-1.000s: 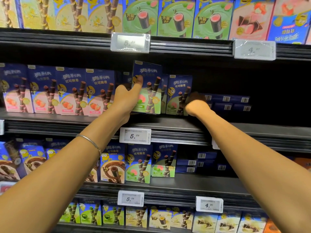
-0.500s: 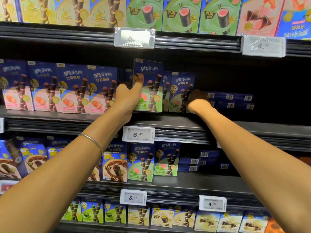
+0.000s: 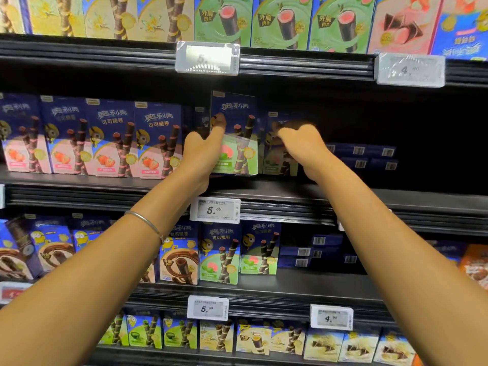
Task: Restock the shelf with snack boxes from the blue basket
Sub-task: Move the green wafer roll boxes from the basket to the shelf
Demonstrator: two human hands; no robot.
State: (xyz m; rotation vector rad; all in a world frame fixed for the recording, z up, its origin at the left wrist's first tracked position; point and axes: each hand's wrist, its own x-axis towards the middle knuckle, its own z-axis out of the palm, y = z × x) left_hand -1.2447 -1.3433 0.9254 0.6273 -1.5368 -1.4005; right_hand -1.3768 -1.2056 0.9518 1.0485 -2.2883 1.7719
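A blue snack box with a green lower panel (image 3: 239,143) stands upright at the front of the middle shelf (image 3: 343,196). My left hand (image 3: 203,154) grips its left edge, thumb pressed on the front face. Just to the right and further back stands a second box of the same kind (image 3: 274,165). My right hand (image 3: 303,138) is in front of its upper half, fingers curled and blurred, so whether it grips the box is unclear. The blue basket is out of view.
Pink-panelled boxes (image 3: 111,138) fill the middle shelf to the left. Flat-lying boxes with barcodes (image 3: 361,157) sit deep at the right, with dark open shelf space around them. Price tags (image 3: 215,210) hang on the shelf edges. Shelves above and below hold more boxes.
My right hand has moved left and up, from beside the second box's right edge to in front of it. My left hand and its box have stayed put.
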